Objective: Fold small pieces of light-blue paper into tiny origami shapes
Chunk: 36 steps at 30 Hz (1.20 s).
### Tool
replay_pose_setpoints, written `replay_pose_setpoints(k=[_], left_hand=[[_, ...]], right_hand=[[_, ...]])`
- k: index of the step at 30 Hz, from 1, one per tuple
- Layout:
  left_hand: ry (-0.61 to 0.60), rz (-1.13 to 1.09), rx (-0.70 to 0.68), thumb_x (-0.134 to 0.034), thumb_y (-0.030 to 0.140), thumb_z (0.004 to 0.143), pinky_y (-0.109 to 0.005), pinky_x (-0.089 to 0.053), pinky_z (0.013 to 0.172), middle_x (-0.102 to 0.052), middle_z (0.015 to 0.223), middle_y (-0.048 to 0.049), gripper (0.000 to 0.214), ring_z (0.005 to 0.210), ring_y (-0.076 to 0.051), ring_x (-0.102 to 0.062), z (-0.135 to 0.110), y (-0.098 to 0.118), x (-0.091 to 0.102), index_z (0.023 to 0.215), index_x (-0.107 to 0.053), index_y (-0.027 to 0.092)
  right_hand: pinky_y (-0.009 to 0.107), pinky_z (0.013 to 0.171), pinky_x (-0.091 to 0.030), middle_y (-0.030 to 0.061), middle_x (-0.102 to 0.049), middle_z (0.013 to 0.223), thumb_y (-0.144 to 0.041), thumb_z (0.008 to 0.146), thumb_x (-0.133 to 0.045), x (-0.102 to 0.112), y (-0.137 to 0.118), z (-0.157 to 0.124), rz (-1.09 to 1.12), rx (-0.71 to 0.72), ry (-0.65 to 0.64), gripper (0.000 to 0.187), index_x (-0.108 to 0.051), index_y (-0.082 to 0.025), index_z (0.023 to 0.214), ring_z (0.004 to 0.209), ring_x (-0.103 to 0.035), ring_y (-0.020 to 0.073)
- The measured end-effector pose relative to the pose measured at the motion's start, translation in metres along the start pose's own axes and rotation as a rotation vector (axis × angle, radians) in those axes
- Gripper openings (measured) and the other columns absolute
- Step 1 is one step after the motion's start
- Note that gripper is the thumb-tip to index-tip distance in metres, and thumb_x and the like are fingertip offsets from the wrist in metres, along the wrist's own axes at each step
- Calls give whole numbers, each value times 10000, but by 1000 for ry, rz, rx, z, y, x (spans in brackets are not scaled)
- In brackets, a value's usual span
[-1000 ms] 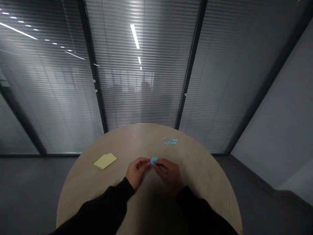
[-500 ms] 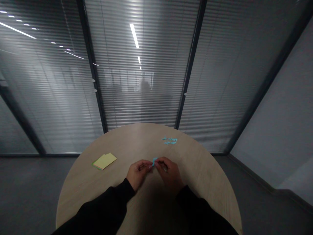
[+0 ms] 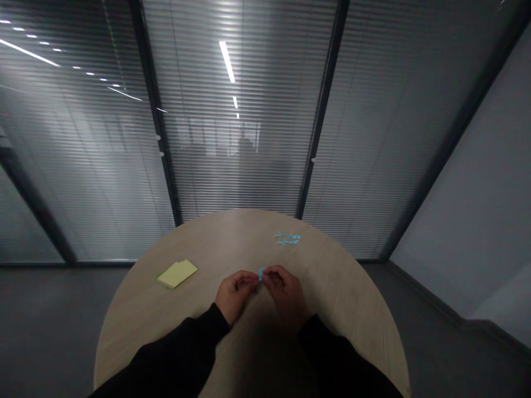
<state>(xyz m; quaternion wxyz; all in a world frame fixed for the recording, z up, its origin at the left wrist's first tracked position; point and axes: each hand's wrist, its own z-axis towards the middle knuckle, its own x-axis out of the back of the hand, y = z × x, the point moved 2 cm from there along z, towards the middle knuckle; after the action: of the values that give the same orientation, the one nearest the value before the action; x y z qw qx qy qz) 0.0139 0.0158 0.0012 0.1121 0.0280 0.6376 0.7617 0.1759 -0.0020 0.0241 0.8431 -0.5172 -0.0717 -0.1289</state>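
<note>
Over the round bench [image 3: 352, 309], the left hand [image 3: 233, 294] and the right hand [image 3: 286, 296] meet, both pinching one small blue paper piece [image 3: 261, 273] between fingertips. Blue scraps [image 3: 287, 238] lie farther away; a yellow note stack [image 3: 177, 273] lies at left.

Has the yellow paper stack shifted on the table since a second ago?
No. The yellow paper stack lies where it did, left of the blue scraps on the round table; left hand and right hand pinch the blue paper piece.
</note>
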Motion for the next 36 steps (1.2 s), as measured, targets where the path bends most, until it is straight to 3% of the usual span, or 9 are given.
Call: replay_pose_setpoints(k=[7,12,17,21,25,29,32,36], left_hand=[[13,-64,-3,-774,322,724,-252,-469,654,-675,700,-19,252,642,-128,-609,1,0,-4,872,-675,144],[2,-134,57,-830,402,665,-256,-481,653,-673,733,-19,415,642,-127,-615,1,-2,-7,933,-645,145],[-46,-18,81,-776,473,719,-258,-458,640,-683,703,-39,377,634,-135,-601,-1,-1,-7,847,-686,130],[-54,75,43,-715,505,767,-264,-443,620,-680,663,-36,364,605,-145,-593,-2,1,-6,772,-684,143],[-57,92,41,-710,506,767,-256,-432,599,-674,647,-29,360,582,-138,-578,-3,6,-6,758,-675,148],[-71,107,49,-700,529,771,-249,-420,580,-670,642,-27,382,572,-135,-567,-3,8,-5,760,-674,149],[-113,135,47,-692,530,784,-248,-422,588,-688,687,-39,382,596,-137,-572,-4,8,-7,794,-681,148],[-128,196,38,-655,549,810,-243,-395,559,-668,675,-29,394,573,-135,-549,-5,8,-9,808,-662,155]], right_hand=[[301,720,-536,54,-708,846,-362,829,-667,-4,7,0,178,-86,21,184,-627,-194,891,794,-682,206],[284,682,-516,25,-669,787,-314,839,-632,-3,4,1,144,-65,10,125,-582,-200,850,737,-653,184],[278,661,-505,12,-634,774,-327,846,-634,-2,6,0,90,-49,6,145,-553,-207,853,724,-626,175],[291,686,-508,16,-647,807,-345,823,-659,-3,9,0,175,-84,-12,242,-539,-205,979,745,-634,178],[301,673,-499,28,-653,794,-457,888,-572,0,13,2,293,-154,-7,384,-513,-177,1144,690,-614,168],[285,628,-474,22,-631,724,-557,869,-570,1,11,3,285,-206,-92,403,-598,-165,956,634,-572,156],[248,585,-430,-22,-569,626,-507,837,-626,2,7,2,160,-180,-186,344,-594,-178,741,593,-519,133],[226,549,-392,-41,-527,584,-450,828,-637,4,7,0,101,-157,-188,327,-560,-183,656,566,-476,118]])
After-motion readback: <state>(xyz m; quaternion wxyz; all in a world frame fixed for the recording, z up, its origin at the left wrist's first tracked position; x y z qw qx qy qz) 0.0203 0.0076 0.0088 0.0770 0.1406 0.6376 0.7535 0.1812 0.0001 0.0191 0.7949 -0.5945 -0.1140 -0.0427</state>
